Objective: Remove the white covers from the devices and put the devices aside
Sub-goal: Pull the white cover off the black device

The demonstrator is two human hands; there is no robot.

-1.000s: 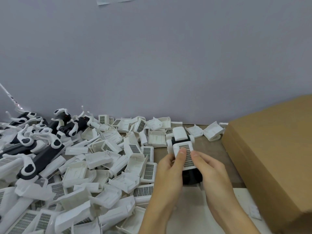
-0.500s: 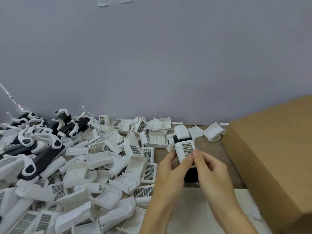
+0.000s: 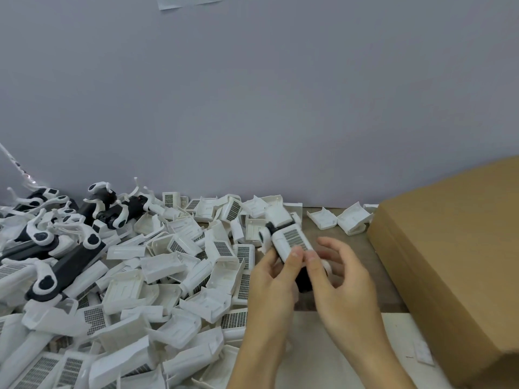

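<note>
Both thumbs pinch the near end of a white cover (image 3: pixel 290 242) seated on a black device (image 3: pixel 304 279), with the left hand (image 3: pixel 273 287) gripping from the left and the right hand (image 3: pixel 345 290) curled around the right side, its outer fingers spread loose. Held just above the bench (image 3: pixel 348 248), the device runs lengthwise from the palms up and away toward the upper left, tilted, its far end toward the wall (image 3: pixel 252 108). Its cover is smooth white plastic with a gray gridded panel on top; a second white block sits beyond a black joint at the far end. To the left spreads a heap of loose white covers (image 3: pixel 157 276), with stripped black-and-white devices (image 3: pixel 64 265) piled farther left. A cardboard box (image 3: pixel 455 262) stands at right.
</note>
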